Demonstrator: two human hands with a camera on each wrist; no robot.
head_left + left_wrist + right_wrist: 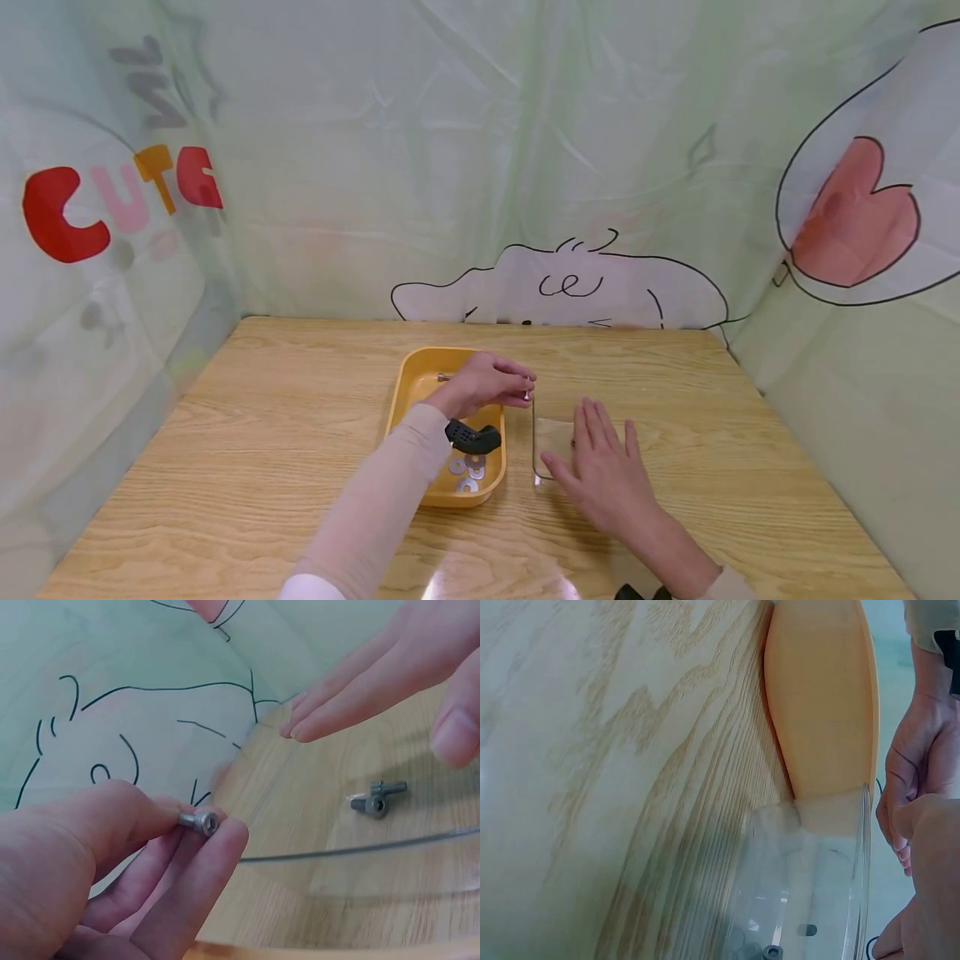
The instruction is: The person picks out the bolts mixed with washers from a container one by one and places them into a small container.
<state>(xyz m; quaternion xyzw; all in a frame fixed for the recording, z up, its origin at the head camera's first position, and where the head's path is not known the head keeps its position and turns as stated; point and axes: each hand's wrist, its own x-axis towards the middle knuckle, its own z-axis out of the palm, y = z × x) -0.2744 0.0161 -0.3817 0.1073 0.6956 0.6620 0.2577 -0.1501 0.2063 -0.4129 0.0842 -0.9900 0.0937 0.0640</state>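
Observation:
My left hand (pixel 483 385) pinches a short socket-head bolt (pixel 199 822) between thumb and fingers. It is raised over the right edge of a yellow tray (pixel 457 500), beside the clear plastic box (pixel 551 477). Its palm and remaining fingers stay free of other things. Over the box's right side is my right hand (pixel 611 479), palm down, fingers straight and holding nothing. Two more socket-head bolts (pixel 376 805) lie together inside the box, seen in the left wrist view. The right hand hides much of the box in the head view.
Several flat washers (pixel 467 485) lie at the near end of the tray, and a bolt (pixel 443 378) is at its far end. The wooden table (pixel 247 467) meets printed curtains (pixel 337 208) at the back and sides.

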